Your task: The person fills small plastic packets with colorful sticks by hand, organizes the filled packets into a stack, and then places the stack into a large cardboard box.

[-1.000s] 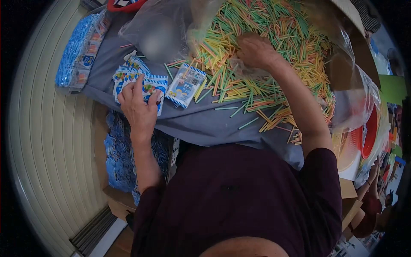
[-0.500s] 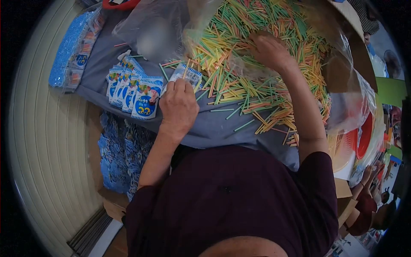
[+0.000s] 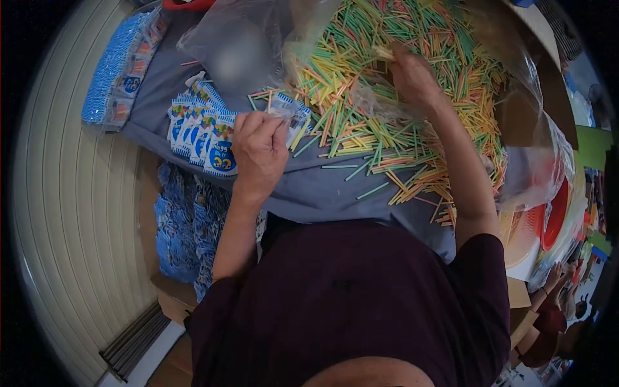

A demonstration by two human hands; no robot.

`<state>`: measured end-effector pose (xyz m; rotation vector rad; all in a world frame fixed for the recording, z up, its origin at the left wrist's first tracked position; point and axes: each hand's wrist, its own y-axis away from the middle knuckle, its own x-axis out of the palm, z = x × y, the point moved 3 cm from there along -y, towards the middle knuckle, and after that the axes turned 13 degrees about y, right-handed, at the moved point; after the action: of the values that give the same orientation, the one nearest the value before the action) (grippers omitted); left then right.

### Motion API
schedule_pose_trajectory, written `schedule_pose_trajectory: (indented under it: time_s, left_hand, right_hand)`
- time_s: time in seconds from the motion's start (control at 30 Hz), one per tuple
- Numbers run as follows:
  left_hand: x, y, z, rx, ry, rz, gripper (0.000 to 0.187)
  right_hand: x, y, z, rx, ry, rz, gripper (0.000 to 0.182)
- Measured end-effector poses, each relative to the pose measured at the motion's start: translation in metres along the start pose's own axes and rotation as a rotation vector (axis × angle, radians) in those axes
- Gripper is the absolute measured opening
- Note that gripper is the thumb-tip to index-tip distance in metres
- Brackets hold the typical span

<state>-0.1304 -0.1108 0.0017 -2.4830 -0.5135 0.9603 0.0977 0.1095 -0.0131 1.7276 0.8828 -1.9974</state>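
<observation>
My left hand (image 3: 260, 151) is closed at the near edge of a small white-and-blue packet (image 3: 298, 111), its thumb and fingertips pinched there. Just left of it lies a fanned row of printed packets (image 3: 200, 138) with blue logos. My right hand (image 3: 418, 80) is over a big heap of thin coloured sticks (image 3: 351, 71), green, yellow and orange. Between its thumb and fingers it grips a small bunch of pale yellow sticks (image 3: 385, 53), their ends pointing left.
A clear plastic bag (image 3: 235, 58) stands behind the packets. At far left is a bundle of blue-striped packets (image 3: 116, 71). Below the table edge, a carton holds many blue wrappers (image 3: 177, 232). A red basket (image 3: 554, 216) is at right, with other people beyond.
My right hand has closed on a bunch of sticks and lifted it slightly. My left hand's fingers have curled into a pinch, and the hand has shifted a little left over the printed packets.
</observation>
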Motion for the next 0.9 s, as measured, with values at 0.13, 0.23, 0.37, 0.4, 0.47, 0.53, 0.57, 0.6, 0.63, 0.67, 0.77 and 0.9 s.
schedule_pose_trajectory:
  time_s: [0.13, 0.23, 0.37, 0.4, 0.47, 0.53, 0.57, 0.6, 0.63, 0.67, 0.77, 0.9]
  left_hand:
    - [0.005, 0.006, 0.000, 0.173, -0.172, -0.022, 0.019]
    - [0.003, 0.010, 0.000, 0.110, -0.212, 0.045, 0.020]
    - [-0.004, 0.014, -0.003, 0.027, -0.239, 0.055, 0.016]
    - [-0.007, 0.015, 0.000, 0.025, -0.242, 0.054, 0.016]
    - [-0.010, 0.015, 0.006, 0.024, -0.167, 0.061, 0.014]
    - [-0.009, 0.013, 0.010, 0.035, -0.109, 0.025, 0.014]
    - [-0.008, 0.011, 0.011, 0.046, -0.051, -0.012, 0.013]
    - [-0.005, 0.010, 0.009, 0.052, -0.044, -0.003, 0.013]
    - [-0.002, 0.008, 0.006, 0.098, -0.085, -0.013, 0.013]
    - [0.000, 0.007, 0.003, 0.142, -0.129, -0.030, 0.013]
    - [0.001, 0.013, 0.002, 0.041, -0.167, 0.040, 0.013]
    - [-0.009, 0.013, -0.003, -0.035, -0.096, 0.095, 0.013]
  right_hand:
    - [0.003, 0.005, -0.032, 0.117, -0.498, -0.157, 0.027]
    - [-0.019, 0.003, -0.030, 0.213, -0.675, -0.032, 0.024]
    - [-0.041, 0.012, -0.028, 0.171, -0.306, 0.159, 0.024]
    - [-0.039, 0.018, -0.024, 0.168, -0.308, 0.160, 0.024]
    - [-0.033, 0.032, -0.011, -0.026, 0.106, 0.172, 0.022]
    - [-0.030, 0.035, 0.000, -0.008, 0.205, 0.253, 0.021]
    - [-0.028, 0.037, 0.005, 0.011, 0.304, 0.335, 0.020]
    - [-0.026, 0.039, 0.006, 0.024, 0.304, 0.337, 0.020]
    - [-0.025, 0.039, 0.007, 0.036, 0.272, 0.230, 0.018]
    - [-0.024, 0.038, 0.006, 0.041, 0.242, 0.119, 0.016]
    - [-0.021, 0.030, -0.011, 0.060, 0.045, 0.056, 0.019]
    - [-0.031, 0.028, -0.019, 0.332, -0.604, 0.200, 0.020]
